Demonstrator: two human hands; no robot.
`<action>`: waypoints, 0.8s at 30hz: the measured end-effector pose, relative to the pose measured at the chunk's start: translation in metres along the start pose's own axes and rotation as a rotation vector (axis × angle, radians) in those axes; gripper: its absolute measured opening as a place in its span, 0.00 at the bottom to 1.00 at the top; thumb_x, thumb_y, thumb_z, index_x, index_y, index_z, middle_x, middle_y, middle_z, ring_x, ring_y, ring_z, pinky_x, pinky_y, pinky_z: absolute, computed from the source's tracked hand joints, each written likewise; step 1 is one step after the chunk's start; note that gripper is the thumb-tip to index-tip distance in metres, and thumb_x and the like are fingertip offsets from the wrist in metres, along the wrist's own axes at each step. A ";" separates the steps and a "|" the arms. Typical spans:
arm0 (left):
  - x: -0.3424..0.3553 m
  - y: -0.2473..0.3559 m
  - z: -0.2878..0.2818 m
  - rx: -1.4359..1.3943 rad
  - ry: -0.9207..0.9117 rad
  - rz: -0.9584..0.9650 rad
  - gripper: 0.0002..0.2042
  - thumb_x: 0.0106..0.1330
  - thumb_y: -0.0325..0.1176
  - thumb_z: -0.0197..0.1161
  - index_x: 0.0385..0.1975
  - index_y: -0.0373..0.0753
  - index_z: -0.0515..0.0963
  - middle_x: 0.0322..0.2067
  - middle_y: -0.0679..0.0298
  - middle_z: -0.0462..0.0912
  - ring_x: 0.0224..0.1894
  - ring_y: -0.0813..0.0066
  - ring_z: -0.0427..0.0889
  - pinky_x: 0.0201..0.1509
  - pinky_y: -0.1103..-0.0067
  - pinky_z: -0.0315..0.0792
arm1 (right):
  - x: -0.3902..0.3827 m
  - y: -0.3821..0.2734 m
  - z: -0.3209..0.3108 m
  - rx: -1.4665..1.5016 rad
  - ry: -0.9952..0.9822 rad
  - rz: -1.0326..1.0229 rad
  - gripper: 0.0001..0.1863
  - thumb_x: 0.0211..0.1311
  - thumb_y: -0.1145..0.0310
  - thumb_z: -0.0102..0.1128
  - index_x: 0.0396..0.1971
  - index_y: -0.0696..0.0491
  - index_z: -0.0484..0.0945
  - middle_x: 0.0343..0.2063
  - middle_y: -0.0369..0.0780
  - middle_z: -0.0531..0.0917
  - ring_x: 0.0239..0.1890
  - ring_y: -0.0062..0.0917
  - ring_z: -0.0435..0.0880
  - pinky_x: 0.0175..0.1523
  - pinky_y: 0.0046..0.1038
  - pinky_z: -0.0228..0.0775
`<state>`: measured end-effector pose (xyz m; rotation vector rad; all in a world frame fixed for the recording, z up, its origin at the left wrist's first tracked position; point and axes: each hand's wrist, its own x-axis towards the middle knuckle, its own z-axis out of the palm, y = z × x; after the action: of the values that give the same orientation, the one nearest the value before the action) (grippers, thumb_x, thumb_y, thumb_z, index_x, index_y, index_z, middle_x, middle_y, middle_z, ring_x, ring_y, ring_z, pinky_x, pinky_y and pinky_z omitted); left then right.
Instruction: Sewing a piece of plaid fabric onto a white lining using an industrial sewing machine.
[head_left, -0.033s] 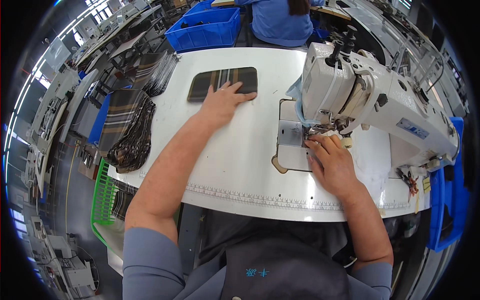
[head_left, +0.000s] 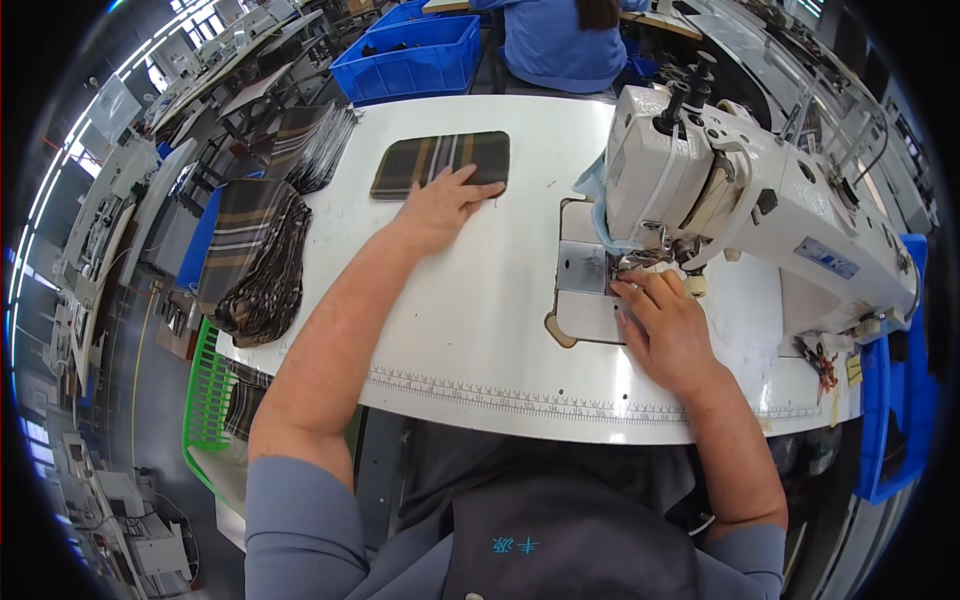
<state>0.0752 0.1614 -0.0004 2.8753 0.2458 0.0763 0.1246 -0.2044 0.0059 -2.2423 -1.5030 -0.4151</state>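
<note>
A dark plaid fabric piece (head_left: 405, 165) with rounded corners and pale stripes lies flat toward the far side of the white table (head_left: 480, 320). My left hand (head_left: 440, 212) rests on its near edge, fingers spread and open. At the white sewing machine (head_left: 650, 165), my right hand (head_left: 665, 325) has its bent fingertips close together beside the presser foot (head_left: 617, 268), just right of the metal needle plate (head_left: 580, 268). Whatever those fingertips pinch is hidden or too small to name. The plaid piece lies well left of the needle.
Stacks of plaid pieces (head_left: 250, 245) hang over the table's left edge, above a green basket (head_left: 205, 400). Small tools (head_left: 822, 362) lie at the right end, near a blue bin (head_left: 885, 430). Beyond the table are another blue bin (head_left: 410, 65) and a seated person (head_left: 560, 45).
My left hand and the plaid piece under it have shifted slightly left. My right hand stays at the presser foot.
</note>
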 end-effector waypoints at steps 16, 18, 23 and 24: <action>-0.021 0.000 0.023 0.156 0.344 0.152 0.25 0.74 0.42 0.57 0.71 0.54 0.70 0.74 0.60 0.64 0.77 0.54 0.59 0.79 0.47 0.46 | -0.017 0.007 -0.025 -0.077 0.199 0.015 0.09 0.53 0.69 0.72 0.35 0.52 0.84 0.40 0.36 0.84 0.42 0.33 0.82 0.45 0.36 0.71; -0.046 0.022 0.033 0.094 0.253 0.172 0.26 0.74 0.42 0.57 0.72 0.50 0.68 0.75 0.59 0.63 0.77 0.53 0.59 0.79 0.49 0.46 | -0.031 0.018 -0.037 -0.097 0.235 0.082 0.09 0.54 0.69 0.73 0.35 0.51 0.84 0.38 0.41 0.83 0.44 0.35 0.84 0.44 0.36 0.74; -0.127 0.126 0.029 0.103 0.035 0.342 0.35 0.72 0.47 0.58 0.75 0.37 0.59 0.77 0.51 0.57 0.79 0.52 0.54 0.80 0.51 0.45 | -0.082 0.052 -0.070 -0.187 0.356 0.363 0.10 0.53 0.71 0.74 0.34 0.56 0.84 0.35 0.43 0.84 0.38 0.42 0.84 0.44 0.39 0.78; -0.137 0.138 0.031 0.091 -0.001 0.365 0.36 0.72 0.48 0.58 0.75 0.36 0.58 0.76 0.51 0.57 0.79 0.51 0.54 0.80 0.50 0.44 | -0.089 0.056 -0.075 -0.186 0.293 0.451 0.10 0.53 0.71 0.74 0.34 0.56 0.84 0.35 0.43 0.84 0.40 0.41 0.84 0.46 0.39 0.78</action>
<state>-0.0356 -0.0013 0.0007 2.9741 -0.2847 0.1335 0.1420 -0.3316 0.0208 -2.4409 -0.8108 -0.7221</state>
